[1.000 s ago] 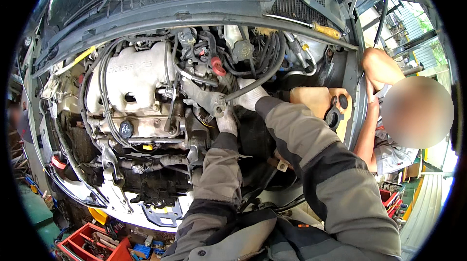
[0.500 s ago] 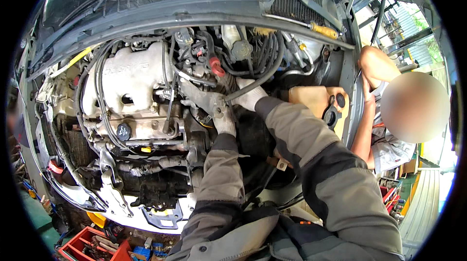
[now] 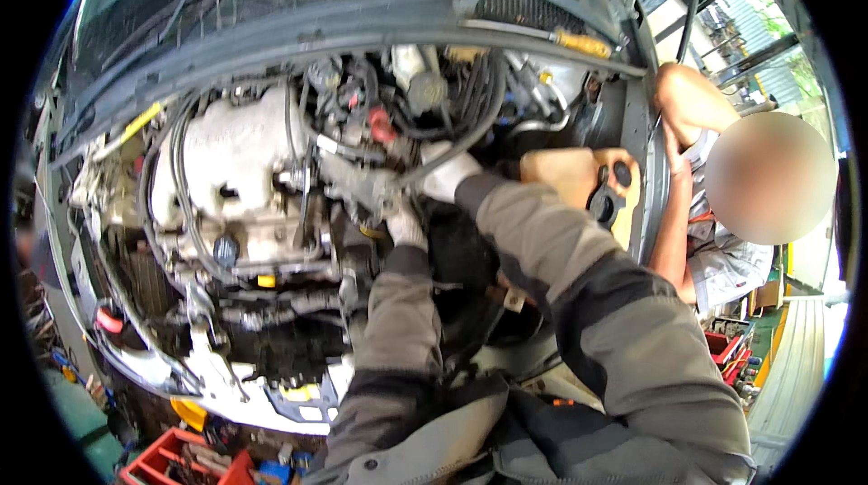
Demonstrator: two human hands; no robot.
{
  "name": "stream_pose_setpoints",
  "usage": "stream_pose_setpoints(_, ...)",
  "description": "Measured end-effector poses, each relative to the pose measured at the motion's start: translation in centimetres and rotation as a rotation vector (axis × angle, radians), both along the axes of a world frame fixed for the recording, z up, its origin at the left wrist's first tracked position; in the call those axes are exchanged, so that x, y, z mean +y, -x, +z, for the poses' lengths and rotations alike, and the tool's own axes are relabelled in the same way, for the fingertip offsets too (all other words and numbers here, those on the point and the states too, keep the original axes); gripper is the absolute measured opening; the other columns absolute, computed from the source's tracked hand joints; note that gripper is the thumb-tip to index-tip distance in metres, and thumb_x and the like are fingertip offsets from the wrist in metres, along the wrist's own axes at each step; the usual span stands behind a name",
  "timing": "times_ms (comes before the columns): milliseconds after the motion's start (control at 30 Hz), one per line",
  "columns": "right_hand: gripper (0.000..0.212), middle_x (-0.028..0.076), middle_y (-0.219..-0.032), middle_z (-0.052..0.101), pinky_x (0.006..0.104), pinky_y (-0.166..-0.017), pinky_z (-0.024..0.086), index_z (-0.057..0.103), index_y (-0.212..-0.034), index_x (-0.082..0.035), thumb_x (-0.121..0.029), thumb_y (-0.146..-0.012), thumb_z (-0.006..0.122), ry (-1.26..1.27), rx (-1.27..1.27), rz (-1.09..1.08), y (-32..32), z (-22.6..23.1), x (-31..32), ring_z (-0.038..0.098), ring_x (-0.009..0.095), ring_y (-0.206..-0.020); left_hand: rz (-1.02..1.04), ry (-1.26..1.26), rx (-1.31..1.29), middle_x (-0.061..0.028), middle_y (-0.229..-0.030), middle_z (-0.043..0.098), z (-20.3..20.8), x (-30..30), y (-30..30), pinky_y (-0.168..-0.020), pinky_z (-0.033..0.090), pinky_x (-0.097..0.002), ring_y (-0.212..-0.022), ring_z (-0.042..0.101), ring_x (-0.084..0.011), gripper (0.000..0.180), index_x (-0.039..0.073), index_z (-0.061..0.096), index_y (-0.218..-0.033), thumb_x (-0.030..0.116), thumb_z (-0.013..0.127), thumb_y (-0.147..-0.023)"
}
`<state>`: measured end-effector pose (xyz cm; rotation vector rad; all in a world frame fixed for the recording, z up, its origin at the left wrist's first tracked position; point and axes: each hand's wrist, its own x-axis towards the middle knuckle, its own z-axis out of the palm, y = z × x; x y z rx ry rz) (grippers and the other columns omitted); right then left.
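Both my hands wear pale work gloves and reach into the engine bay beside the silver intake manifold [image 3: 237, 146]. My left hand [image 3: 406, 225] is against a dirty grey part [image 3: 357, 182] low in the bay; motion blur smears its fingers. Just to the right and farther in, my right hand [image 3: 449, 178] lies behind a thick black hose [image 3: 475, 137], which crosses in front of its fingertips. The hose hides whether those fingers grip anything. A red cable end [image 3: 382, 126] sits just beyond the hands.
A beige plastic reservoir [image 3: 561, 169] stands right of my forearm. On the cowl lies a long tool with a yellow handle [image 3: 583, 44]. Another person [image 3: 674, 214] leans on the right fender. Below the front edge stands a red tool tray [image 3: 167, 458].
The whole view has shifted slightly and blurred, so the engine bay appears a little farther left. Both hands stay in about the same place among the parts.
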<state>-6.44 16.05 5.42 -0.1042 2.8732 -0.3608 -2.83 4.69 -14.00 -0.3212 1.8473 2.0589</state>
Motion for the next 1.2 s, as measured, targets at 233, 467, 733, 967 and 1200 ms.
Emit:
stream_pose_setpoints(233,0.056,0.020,-0.107,0.070,0.0439,-0.090,0.050,0.073,-0.107,-0.008,-0.052,-0.072,0.074,-0.006,-0.079,0.122,-0.2,2.3,1.9,0.065,0.038,-0.102,-0.191,0.577,0.342,-0.0272,-0.114,0.064,12.9,-3.5,-7.6,-0.093,0.048,-0.0476,-0.106,0.060,-0.0451,0.033,-0.001,0.061,-0.115,0.022,0.058,-0.092)
stream_pose_setpoints(467,0.080,0.022,-0.108,0.070,0.0404,-0.093,0.050,0.063,-0.121,0.000,-0.053,-0.064,0.083,-0.174,-0.523,0.424,-0.5,9.7,-0.4,0.067,0.034,-0.103,-0.736,0.913,0.574,-0.0292,-0.143,0.042,18.6,-7.0,-12.3,-0.110,0.037,-0.0467,-0.134,0.042,-0.0408,0.092,0.002,0.037,-0.145,0.040,0.079,-0.072)
stream_pose_setpoints(733,0.061,0.023,-0.094,0.071,0.0451,-0.079,0.053,0.058,-0.112,0.010,-0.035,-0.074,0.075,-0.496,-0.196,0.462,-2.7,5.5,-0.2,0.071,0.034,-0.089,-1.022,1.319,0.984,-0.0167,-0.155,0.032,17.3,-1.8,-9.8,-0.117,0.020,-0.0573,-0.144,0.026,-0.0403,0.062,0.011,0.031,-0.154,0.020,0.047,-0.095)
stream_pose_setpoints(967,0.038,0.022,-0.088,0.071,0.0477,-0.073,0.056,0.065,-0.100,0.003,-0.024,-0.075,0.070,-0.509,-0.144,0.436,-2.4,3.5,0.6,0.071,0.038,-0.081,-1.127,1.299,0.938,-0.0255,-0.151,0.035,18.7,-2.0,-8.8,-0.115,0.022,-0.0577,-0.139,0.033,-0.0423,0.070,0.007,0.028,-0.155,0.018,0.054,-0.091)
stream_pose_setpoints(1200,0.033,0.021,-0.082,0.070,0.0497,-0.071,0.056,0.063,-0.104,0.003,-0.019,-0.079,0.066,-0.358,-0.125,0.498,-2.5,6.2,0.1,0.070,0.039,-0.077,-1.135,1.230,0.994,-0.0275,-0.144,0.040,19.6,-3.8,-8.0,-0.113,0.024,-0.0532,-0.134,0.038,-0.0423,0.082,0.003,0.029,-0.154,0.020,0.065,-0.082)
